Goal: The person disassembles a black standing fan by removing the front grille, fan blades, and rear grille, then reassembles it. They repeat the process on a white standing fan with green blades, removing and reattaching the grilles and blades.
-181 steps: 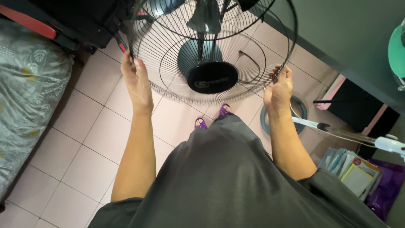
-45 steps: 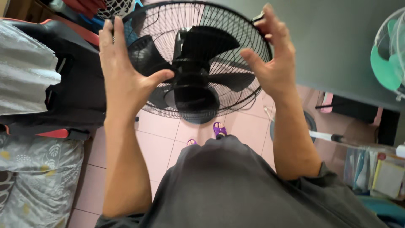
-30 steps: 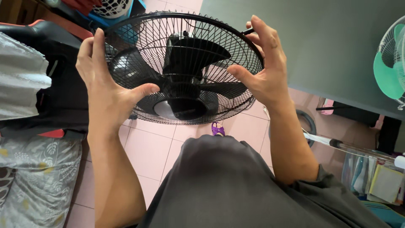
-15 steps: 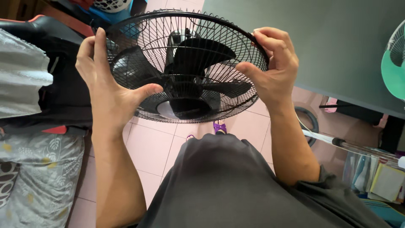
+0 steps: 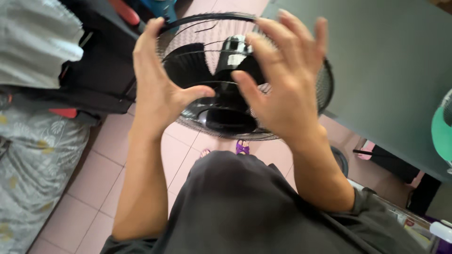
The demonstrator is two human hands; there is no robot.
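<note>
A black fan [image 5: 221, 80] with a round wire guard and dark blades fills the upper middle of the head view. My left hand [image 5: 157, 89] rests against the guard's left rim, palm on the wires and thumb stretched toward the hub. My right hand [image 5: 282, 84] lies spread across the front of the guard, fingers apart and blurred, hiding the right half of the blades. The fan's hub [image 5: 226, 117] shows between my two thumbs.
A grey-green wall panel [image 5: 391, 61] stands to the right. A patterned grey mattress [image 5: 33, 160] and a black and red chair [image 5: 99, 70] lie to the left. Pink floor tiles [image 5: 94, 183] run below. A second fan with a green blade [image 5: 442, 131] sits at the right edge.
My right hand has left the guard's right rim and moved across its front with fingers spread. The view has shifted, so the fan sits further right. My left hand stays on the left rim.
</note>
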